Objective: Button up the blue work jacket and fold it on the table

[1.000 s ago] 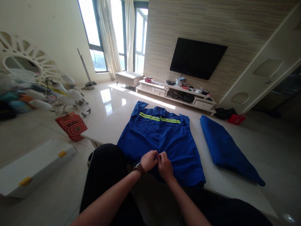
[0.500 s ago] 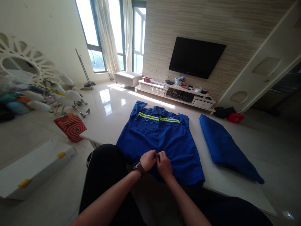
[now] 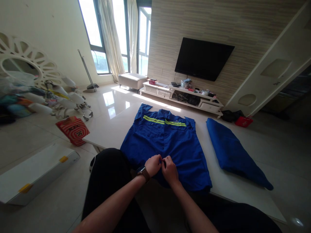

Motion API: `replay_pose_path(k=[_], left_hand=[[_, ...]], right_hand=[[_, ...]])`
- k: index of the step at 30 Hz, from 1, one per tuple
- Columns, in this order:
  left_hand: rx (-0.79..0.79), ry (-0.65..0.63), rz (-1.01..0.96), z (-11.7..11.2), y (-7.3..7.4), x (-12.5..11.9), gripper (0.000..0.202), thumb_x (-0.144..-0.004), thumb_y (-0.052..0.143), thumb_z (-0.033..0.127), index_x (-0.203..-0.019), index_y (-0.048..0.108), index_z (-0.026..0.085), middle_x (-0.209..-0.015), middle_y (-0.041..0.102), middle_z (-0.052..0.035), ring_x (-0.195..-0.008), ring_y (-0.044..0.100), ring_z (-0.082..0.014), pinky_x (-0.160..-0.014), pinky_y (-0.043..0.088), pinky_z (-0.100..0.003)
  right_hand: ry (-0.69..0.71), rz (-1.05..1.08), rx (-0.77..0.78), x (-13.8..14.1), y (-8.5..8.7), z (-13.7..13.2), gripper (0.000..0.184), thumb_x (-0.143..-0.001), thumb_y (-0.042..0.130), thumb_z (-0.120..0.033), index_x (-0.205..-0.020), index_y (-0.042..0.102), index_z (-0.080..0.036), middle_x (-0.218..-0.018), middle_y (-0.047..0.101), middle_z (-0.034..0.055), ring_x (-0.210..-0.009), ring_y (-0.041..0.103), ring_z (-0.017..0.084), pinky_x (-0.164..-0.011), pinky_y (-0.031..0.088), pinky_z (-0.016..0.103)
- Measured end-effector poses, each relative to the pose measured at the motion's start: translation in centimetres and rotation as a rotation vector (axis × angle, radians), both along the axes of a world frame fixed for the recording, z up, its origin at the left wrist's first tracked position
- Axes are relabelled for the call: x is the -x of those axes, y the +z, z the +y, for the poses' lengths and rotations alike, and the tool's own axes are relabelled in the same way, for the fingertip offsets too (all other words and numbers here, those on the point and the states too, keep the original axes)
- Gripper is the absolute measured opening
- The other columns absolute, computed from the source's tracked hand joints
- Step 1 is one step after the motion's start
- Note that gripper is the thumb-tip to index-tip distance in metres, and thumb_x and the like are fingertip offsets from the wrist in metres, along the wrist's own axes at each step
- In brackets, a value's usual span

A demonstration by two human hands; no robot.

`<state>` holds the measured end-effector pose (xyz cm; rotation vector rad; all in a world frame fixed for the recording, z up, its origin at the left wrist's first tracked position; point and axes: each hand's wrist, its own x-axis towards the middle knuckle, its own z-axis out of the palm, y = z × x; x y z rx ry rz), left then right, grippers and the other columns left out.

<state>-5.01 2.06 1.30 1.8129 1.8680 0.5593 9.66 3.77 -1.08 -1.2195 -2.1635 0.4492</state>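
Observation:
A blue work shirt [image 3: 167, 142] with yellow-green reflective stripes lies flat, front up, on a white table [image 3: 233, 191]. My left hand [image 3: 153, 165], with a watch on its wrist, and my right hand [image 3: 170, 170] meet at the shirt's lower front edge near me. Both pinch the fabric at the front placket, fingers closed and almost touching each other. What sits between the fingertips is too small to make out.
A second folded blue garment [image 3: 233, 152] lies on the table to the right. On the floor at left are a red patterned bag [image 3: 73, 130], a long white box [image 3: 34, 174] and clutter. A TV [image 3: 203, 59] and low cabinet stand at the far wall.
Both hands have stayed at the shirt's lower front edge, with only slight finger movement. The view shifted a little.

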Motion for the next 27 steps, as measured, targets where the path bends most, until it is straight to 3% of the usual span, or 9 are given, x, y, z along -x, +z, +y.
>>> replay_pose_path(k=[12, 27], left_hand=[[0.005, -0.011, -0.018, -0.08, 0.07, 0.19, 0.019, -0.085, 0.06, 0.021, -0.104, 0.06, 0.026, -0.1, 0.07, -0.0018, -0.087, 0.065, -0.0181, -0.068, 0.041, -0.026], [-0.015, -0.022, 0.01, -0.14, 0.08, 0.04, 0.015, -0.086, 0.059, 0.023, -0.1, 0.063, 0.027, -0.099, 0.07, -0.0017, -0.088, 0.065, -0.0185, -0.07, 0.041, -0.028]], right_hand=[[0.072, -0.003, 0.05, -0.38, 0.49, 0.04, 0.02, -0.092, 0.048, -0.014, -0.095, 0.067, -0.019, -0.1, 0.057, 0.0069, -0.081, 0.06, 0.016, -0.072, 0.048, 0.027], [0.033, -0.128, 0.026, -0.11, 0.54, -0.17, 0.015, -0.091, 0.045, -0.013, -0.099, 0.055, -0.021, -0.101, 0.057, 0.0042, -0.083, 0.059, 0.017, -0.07, 0.041, 0.026]])
